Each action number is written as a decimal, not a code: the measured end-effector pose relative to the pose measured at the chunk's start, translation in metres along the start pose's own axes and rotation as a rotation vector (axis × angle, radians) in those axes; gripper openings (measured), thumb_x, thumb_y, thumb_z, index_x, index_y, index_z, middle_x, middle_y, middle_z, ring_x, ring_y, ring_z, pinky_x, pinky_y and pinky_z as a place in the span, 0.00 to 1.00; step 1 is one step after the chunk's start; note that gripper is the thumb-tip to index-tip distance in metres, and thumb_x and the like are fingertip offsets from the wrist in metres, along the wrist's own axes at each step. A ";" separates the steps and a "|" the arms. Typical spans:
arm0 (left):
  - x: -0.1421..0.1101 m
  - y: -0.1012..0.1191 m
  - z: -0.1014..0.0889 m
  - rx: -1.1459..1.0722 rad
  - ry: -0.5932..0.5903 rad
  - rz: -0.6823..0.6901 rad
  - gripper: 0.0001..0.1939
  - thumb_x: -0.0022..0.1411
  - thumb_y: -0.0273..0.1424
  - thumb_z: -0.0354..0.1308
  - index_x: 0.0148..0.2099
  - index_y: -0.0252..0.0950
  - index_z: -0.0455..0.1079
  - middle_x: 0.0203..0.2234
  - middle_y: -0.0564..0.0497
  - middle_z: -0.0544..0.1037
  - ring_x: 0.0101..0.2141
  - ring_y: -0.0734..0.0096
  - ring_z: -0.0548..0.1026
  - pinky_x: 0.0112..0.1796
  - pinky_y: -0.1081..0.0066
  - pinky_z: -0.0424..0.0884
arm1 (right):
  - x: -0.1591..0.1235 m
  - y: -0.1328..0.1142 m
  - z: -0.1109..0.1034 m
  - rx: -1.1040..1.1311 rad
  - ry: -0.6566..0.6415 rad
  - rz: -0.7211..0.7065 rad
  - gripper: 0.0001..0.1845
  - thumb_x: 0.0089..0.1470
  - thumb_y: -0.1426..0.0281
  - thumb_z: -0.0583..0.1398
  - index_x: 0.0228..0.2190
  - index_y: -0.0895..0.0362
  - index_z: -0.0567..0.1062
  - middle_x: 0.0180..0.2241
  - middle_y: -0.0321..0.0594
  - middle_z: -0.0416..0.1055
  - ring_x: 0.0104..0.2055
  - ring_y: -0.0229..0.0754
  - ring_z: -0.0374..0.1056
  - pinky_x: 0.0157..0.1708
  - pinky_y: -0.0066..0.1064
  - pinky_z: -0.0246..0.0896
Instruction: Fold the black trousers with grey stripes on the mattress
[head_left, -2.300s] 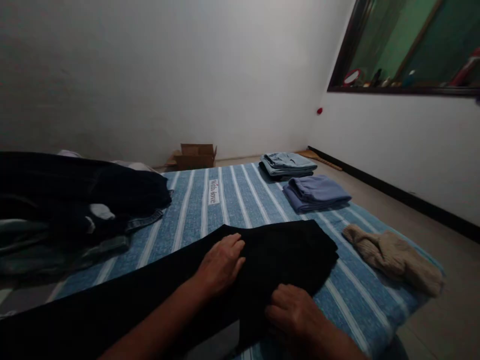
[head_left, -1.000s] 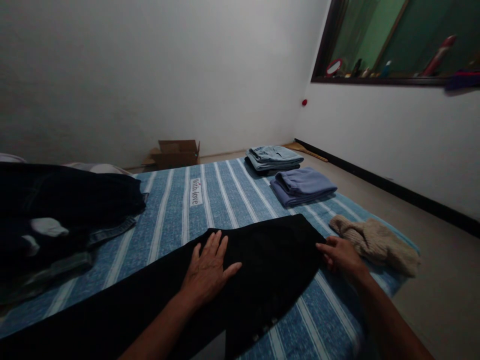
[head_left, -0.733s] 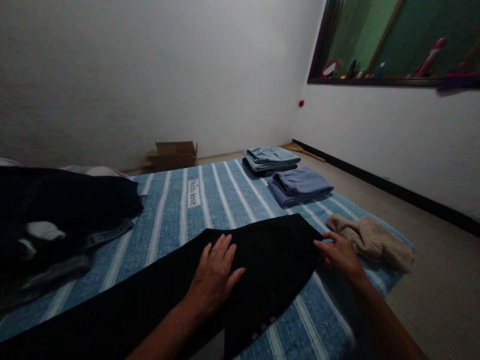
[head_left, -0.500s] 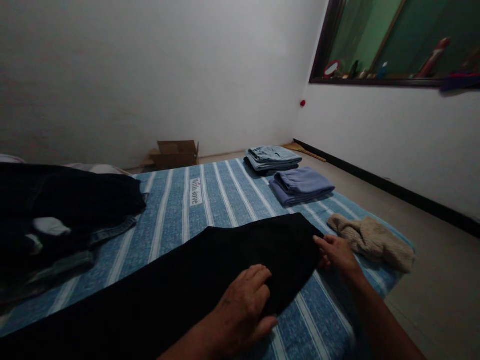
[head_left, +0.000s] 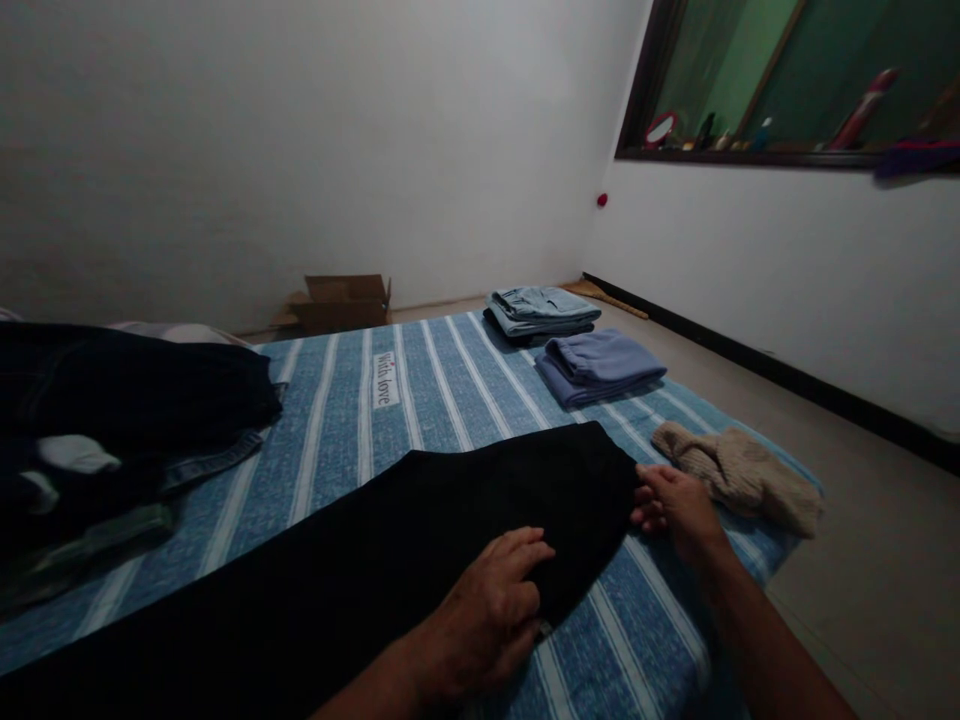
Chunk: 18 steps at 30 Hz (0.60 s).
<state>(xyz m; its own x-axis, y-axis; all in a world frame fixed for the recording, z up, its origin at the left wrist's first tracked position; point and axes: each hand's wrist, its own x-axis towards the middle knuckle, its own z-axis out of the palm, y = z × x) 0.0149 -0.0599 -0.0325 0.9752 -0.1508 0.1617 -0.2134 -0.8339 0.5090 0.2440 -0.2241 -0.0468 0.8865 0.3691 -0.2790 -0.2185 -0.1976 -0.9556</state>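
Observation:
A long black garment (head_left: 390, 560) lies spread across the blue striped mattress (head_left: 450, 390) in front of me. My left hand (head_left: 491, 610) rests on its near edge with the fingers curled over the cloth. My right hand (head_left: 675, 505) is at the garment's right end, fingers pinched at the hem. Whether either hand truly grips the cloth is hard to make out in the dim light.
A beige knitted garment (head_left: 739, 475) lies just right of my right hand. Folded purple (head_left: 596, 365) and light blue (head_left: 540, 308) clothes sit farther back. A heap of dark clothes (head_left: 112, 420) fills the left. A cardboard box (head_left: 337, 300) stands by the wall.
My left hand slid from the middle of the black garment down to its near edge and curled its fingers. My right hand moved to the garment's right end and stays there.

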 end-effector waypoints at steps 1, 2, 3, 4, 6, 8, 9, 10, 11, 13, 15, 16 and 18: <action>0.001 0.001 0.000 0.000 -0.010 0.006 0.03 0.50 0.24 0.56 0.31 0.34 0.68 0.55 0.43 0.66 0.59 0.54 0.56 0.56 0.56 0.57 | 0.000 0.000 0.002 0.002 0.011 -0.004 0.21 0.40 0.57 0.63 0.33 0.56 0.65 0.17 0.32 0.67 0.14 0.39 0.65 0.11 0.25 0.54; 0.001 0.001 -0.001 0.001 -0.017 0.009 0.03 0.50 0.24 0.57 0.31 0.34 0.68 0.55 0.43 0.66 0.59 0.54 0.56 0.56 0.56 0.57 | 0.001 -0.001 0.004 0.005 0.021 -0.014 0.25 0.39 0.58 0.64 0.37 0.56 0.64 0.16 0.30 0.66 0.14 0.39 0.64 0.10 0.24 0.53; 0.001 0.001 -0.001 -0.001 -0.023 0.012 0.04 0.50 0.24 0.57 0.32 0.34 0.68 0.55 0.43 0.66 0.59 0.53 0.56 0.56 0.56 0.57 | 0.001 -0.001 0.006 0.006 0.027 -0.027 0.28 0.38 0.60 0.65 0.40 0.55 0.62 0.15 0.27 0.65 0.13 0.38 0.63 0.10 0.24 0.51; 0.001 0.001 -0.001 -0.004 -0.024 0.011 0.04 0.50 0.24 0.57 0.32 0.34 0.68 0.55 0.43 0.66 0.59 0.54 0.56 0.56 0.56 0.58 | 0.000 -0.001 0.007 0.010 0.031 -0.052 0.30 0.36 0.61 0.65 0.42 0.55 0.61 0.14 0.25 0.64 0.12 0.38 0.62 0.10 0.23 0.50; 0.001 -0.001 0.001 -0.020 -0.011 0.012 0.03 0.51 0.24 0.56 0.31 0.34 0.68 0.55 0.43 0.66 0.59 0.54 0.57 0.56 0.56 0.58 | -0.001 -0.001 0.009 0.030 0.028 -0.133 0.31 0.36 0.63 0.65 0.43 0.55 0.61 0.13 0.22 0.61 0.12 0.35 0.60 0.11 0.22 0.51; -0.001 -0.005 0.003 -0.046 0.012 0.026 0.03 0.51 0.24 0.55 0.31 0.35 0.67 0.54 0.45 0.67 0.59 0.55 0.57 0.56 0.57 0.58 | -0.003 0.002 0.007 0.050 0.022 -0.203 0.29 0.38 0.63 0.65 0.42 0.55 0.62 0.13 0.21 0.59 0.12 0.34 0.59 0.12 0.23 0.52; -0.002 -0.006 0.004 -0.057 0.026 0.035 0.03 0.51 0.24 0.55 0.31 0.35 0.67 0.54 0.45 0.67 0.59 0.56 0.57 0.56 0.57 0.58 | -0.004 0.004 0.006 0.052 0.015 -0.211 0.29 0.38 0.63 0.65 0.42 0.56 0.62 0.13 0.21 0.59 0.12 0.34 0.59 0.13 0.23 0.53; -0.003 -0.008 0.005 -0.065 0.037 0.039 0.03 0.51 0.24 0.56 0.31 0.35 0.67 0.54 0.45 0.67 0.58 0.56 0.57 0.56 0.57 0.58 | -0.004 0.006 0.004 0.045 0.002 -0.196 0.29 0.38 0.63 0.65 0.42 0.56 0.62 0.13 0.21 0.59 0.12 0.34 0.59 0.12 0.23 0.53; -0.003 -0.009 0.005 -0.070 0.042 0.040 0.04 0.51 0.24 0.56 0.31 0.35 0.67 0.54 0.46 0.67 0.58 0.56 0.58 0.56 0.57 0.58 | -0.005 0.008 0.003 0.031 -0.014 -0.163 0.30 0.37 0.63 0.65 0.42 0.57 0.62 0.13 0.21 0.59 0.12 0.35 0.59 0.12 0.24 0.53; -0.004 -0.009 0.005 -0.069 0.030 0.027 0.03 0.50 0.24 0.56 0.31 0.35 0.66 0.54 0.46 0.67 0.58 0.56 0.58 0.56 0.57 0.58 | -0.004 0.011 0.000 0.001 -0.048 -0.102 0.31 0.37 0.63 0.65 0.43 0.58 0.62 0.12 0.21 0.59 0.12 0.36 0.60 0.11 0.25 0.52; -0.004 -0.007 0.002 -0.064 -0.005 0.012 0.03 0.51 0.25 0.58 0.29 0.35 0.66 0.54 0.46 0.67 0.57 0.56 0.60 0.56 0.56 0.57 | -0.002 0.011 -0.001 -0.015 -0.076 -0.071 0.32 0.36 0.63 0.65 0.44 0.59 0.62 0.12 0.21 0.58 0.12 0.37 0.61 0.11 0.25 0.53; -0.003 -0.005 -0.001 -0.061 -0.021 0.005 0.04 0.52 0.27 0.58 0.28 0.35 0.65 0.54 0.47 0.67 0.56 0.56 0.61 0.56 0.56 0.57 | -0.001 0.010 -0.001 -0.020 -0.087 -0.063 0.33 0.36 0.64 0.65 0.45 0.59 0.62 0.12 0.21 0.58 0.13 0.37 0.62 0.11 0.25 0.53; 0.002 0.000 -0.007 -0.052 -0.018 -0.018 0.06 0.53 0.29 0.59 0.27 0.35 0.64 0.52 0.47 0.69 0.53 0.58 0.65 0.54 0.58 0.60 | 0.001 0.009 -0.002 -0.029 -0.109 -0.041 0.34 0.35 0.64 0.65 0.45 0.60 0.61 0.12 0.21 0.58 0.13 0.37 0.62 0.11 0.25 0.52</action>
<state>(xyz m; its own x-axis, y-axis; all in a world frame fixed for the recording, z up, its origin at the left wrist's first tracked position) 0.0166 -0.0566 -0.0257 0.9798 -0.1457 0.1367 -0.1976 -0.8078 0.5553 0.2441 -0.2270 -0.0555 0.8444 0.4739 -0.2498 -0.1694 -0.2061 -0.9637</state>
